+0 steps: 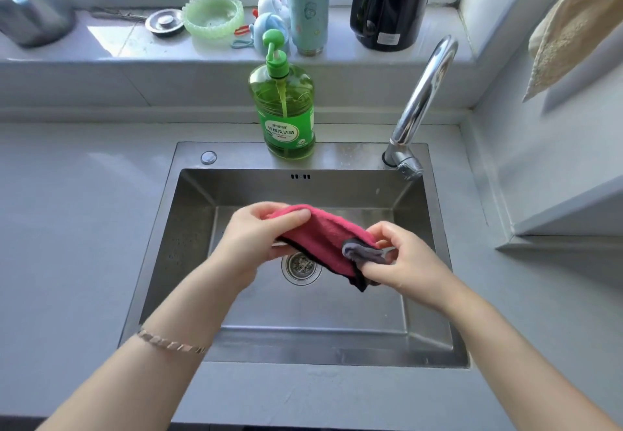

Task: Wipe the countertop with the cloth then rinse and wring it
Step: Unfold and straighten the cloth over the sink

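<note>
Held over the sink [161, 245], the soft, limp pink cloth [323, 238] sags between the left hand [256, 238] and right hand [401, 258], both closed on its ends, likely best gripped there for twisting

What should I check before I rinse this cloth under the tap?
1. Cloth gripped by both hands, left hand and right hand: ok.
2. Cloth held over the sink: ok.
3. Water running from the tap: not ok, no stream visible.
4. Cloth under the spout: not ok, the spout is off to the right of it.
5. Drain clear: cannot tell, some bits lie in the strainer.
6. Soap bottle clear of the hands: ok, on the back rim.
</note>
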`<state>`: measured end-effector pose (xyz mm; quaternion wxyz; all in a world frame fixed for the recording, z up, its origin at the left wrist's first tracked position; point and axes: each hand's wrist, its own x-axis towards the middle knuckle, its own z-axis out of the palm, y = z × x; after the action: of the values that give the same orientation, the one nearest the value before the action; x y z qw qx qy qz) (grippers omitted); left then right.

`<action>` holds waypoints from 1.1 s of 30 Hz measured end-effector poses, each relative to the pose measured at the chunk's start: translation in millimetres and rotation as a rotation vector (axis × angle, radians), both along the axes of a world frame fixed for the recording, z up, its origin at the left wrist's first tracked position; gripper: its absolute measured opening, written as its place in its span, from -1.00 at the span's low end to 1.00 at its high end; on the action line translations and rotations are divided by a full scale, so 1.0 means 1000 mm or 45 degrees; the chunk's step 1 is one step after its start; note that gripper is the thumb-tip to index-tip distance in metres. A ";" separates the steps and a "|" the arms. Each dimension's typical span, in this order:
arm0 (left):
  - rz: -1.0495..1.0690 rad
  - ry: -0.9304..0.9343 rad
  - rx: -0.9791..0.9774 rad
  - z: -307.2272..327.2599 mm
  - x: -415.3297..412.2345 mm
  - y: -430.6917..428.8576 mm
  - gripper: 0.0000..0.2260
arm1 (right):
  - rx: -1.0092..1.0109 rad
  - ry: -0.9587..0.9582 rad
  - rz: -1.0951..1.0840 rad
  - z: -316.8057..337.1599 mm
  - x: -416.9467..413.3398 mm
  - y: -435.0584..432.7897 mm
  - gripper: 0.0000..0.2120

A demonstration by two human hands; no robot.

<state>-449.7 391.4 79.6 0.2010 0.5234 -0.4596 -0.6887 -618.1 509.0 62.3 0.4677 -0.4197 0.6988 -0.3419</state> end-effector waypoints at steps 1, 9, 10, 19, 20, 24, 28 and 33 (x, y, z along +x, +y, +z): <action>0.162 0.266 0.183 0.004 -0.005 0.001 -0.74 | -0.024 -0.059 -0.041 0.001 0.003 0.000 -0.83; -0.247 0.046 0.527 -0.015 -0.021 0.047 -0.72 | -0.179 -0.315 -0.354 -0.008 0.025 0.003 -0.64; -0.223 0.037 0.472 -0.020 -0.021 0.049 -0.74 | -0.182 -0.360 -0.335 -0.007 0.024 0.005 -0.62; -0.166 -0.021 -0.052 -0.013 -0.005 0.030 -0.88 | -0.072 -0.516 -0.272 -0.005 0.000 0.023 -0.57; -0.203 0.010 -0.026 -0.010 -0.002 0.028 -0.91 | -0.071 -0.476 -0.283 -0.006 -0.002 0.024 -0.57; -0.184 0.288 0.309 -0.003 0.003 0.020 -0.84 | -0.131 -0.407 -0.320 -0.007 -0.008 0.027 -0.79; 0.015 0.264 0.402 -0.013 -0.002 0.026 -0.74 | -0.243 -0.346 -0.451 -0.009 -0.010 0.028 -0.71; -0.161 0.030 0.368 -0.025 -0.004 0.035 -0.85 | -0.313 -0.390 -0.634 -0.008 -0.016 0.031 -0.84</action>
<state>-453.3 426.1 54.5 0.0851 0.5089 -0.3853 -0.7651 -634.6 539.6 54.8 0.4151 -0.2326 0.6551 -0.5869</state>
